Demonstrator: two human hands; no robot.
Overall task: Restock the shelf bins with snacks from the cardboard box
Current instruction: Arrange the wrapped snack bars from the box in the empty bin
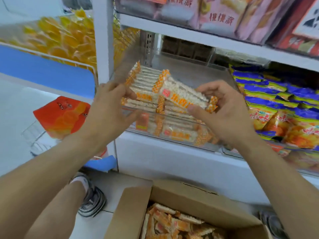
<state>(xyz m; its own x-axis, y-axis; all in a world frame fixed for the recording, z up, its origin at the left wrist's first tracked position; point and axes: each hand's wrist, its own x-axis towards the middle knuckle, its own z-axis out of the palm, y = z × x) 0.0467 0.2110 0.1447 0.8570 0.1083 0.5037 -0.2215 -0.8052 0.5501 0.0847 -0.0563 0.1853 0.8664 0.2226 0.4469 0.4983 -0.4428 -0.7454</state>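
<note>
A clear plastic shelf bin (174,137) holds a row of orange-and-white snack packs (146,78) stood on edge. My right hand (226,114) grips a bundle of the same packs (183,95) over the bin's front right part. My left hand (110,107) holds the left end of the packs in the bin, fingers curled on them. Below, an open cardboard box (172,195) on the floor has several more of these packs (172,223) lying loose inside.
A neighbouring bin on the right holds blue-and-orange snack bags (284,107). Pink packages (224,12) fill the shelf above. Yellow packs (65,37) and a red bag (63,114) sit on the left rack. My shoes (91,199) stand beside the box.
</note>
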